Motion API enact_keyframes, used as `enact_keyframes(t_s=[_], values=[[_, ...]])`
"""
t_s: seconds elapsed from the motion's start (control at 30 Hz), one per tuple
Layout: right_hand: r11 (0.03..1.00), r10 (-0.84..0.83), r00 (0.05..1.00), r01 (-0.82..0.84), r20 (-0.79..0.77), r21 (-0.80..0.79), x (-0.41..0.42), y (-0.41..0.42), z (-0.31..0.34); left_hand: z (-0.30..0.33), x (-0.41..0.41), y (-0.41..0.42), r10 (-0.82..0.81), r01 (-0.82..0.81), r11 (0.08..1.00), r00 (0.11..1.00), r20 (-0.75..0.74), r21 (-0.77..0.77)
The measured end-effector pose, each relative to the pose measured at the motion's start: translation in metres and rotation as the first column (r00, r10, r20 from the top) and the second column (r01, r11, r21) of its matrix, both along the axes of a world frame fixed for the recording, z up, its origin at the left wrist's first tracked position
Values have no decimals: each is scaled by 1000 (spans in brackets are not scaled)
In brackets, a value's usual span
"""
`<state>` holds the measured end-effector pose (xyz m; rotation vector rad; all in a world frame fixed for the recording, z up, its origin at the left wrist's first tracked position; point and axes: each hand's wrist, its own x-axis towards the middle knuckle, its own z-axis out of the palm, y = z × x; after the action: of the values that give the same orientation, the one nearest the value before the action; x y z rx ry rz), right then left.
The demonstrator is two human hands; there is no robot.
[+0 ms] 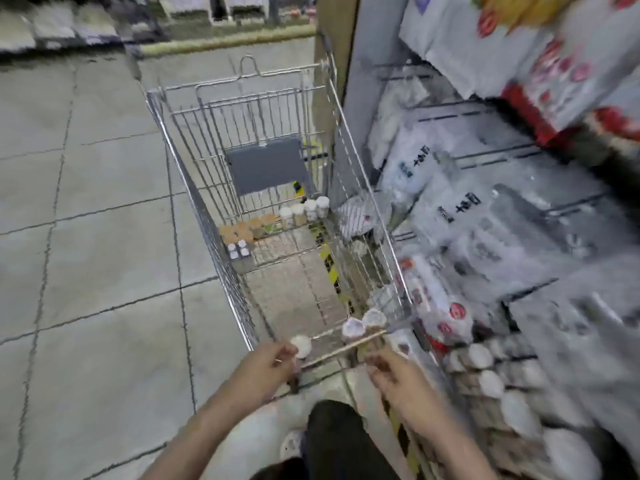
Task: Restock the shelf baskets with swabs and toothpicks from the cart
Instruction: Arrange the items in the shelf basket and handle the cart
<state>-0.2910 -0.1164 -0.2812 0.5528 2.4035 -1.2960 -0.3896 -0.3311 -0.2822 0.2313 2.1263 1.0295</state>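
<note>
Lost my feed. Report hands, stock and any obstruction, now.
Left hand holds one white-capped jar; right hand's grip unclear, blurred. More jars at far end of cart. Shelf baskets on right, nothing blocking them.

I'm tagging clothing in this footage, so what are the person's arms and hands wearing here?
Nothing shows on them: both forearms are bare up to the bottom edge of the picture, with no sleeve in view. The left hand and the right hand are ungloved. The picture is blurred, but no watch, bracelet or ring can be made out.
</note>
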Motion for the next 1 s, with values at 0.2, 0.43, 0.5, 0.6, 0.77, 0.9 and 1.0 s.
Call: enact_keyframes(t_s=[0.2,0.43,0.5,0.6,0.77,0.9,1.0], values=[[976,-206,979,206,9,-72,94,6,39,40,48,9,-123,122,992,987,-101,-15],[936,-352,936,353,12,-23,213,46,79,88,114,61,-200,202,979,955,-219,-11],[900,-435,900,435,-20,3,260,62,96,99,143,95,-278,294,955,927,-253,28],[845,-531,846,533,-55,45,336,83,127,116,195,156,-423,457,887,860,-285,63],[697,-690,697,713,-194,82,448,107,173,142,298,246,-616,642,735,767,-179,219],[587,-716,595,796,-366,146,504,118,198,173,364,289,-752,770,544,624,-214,334],[559,-685,558,815,-469,153,523,122,221,204,386,307,-776,809,433,559,-292,398]])
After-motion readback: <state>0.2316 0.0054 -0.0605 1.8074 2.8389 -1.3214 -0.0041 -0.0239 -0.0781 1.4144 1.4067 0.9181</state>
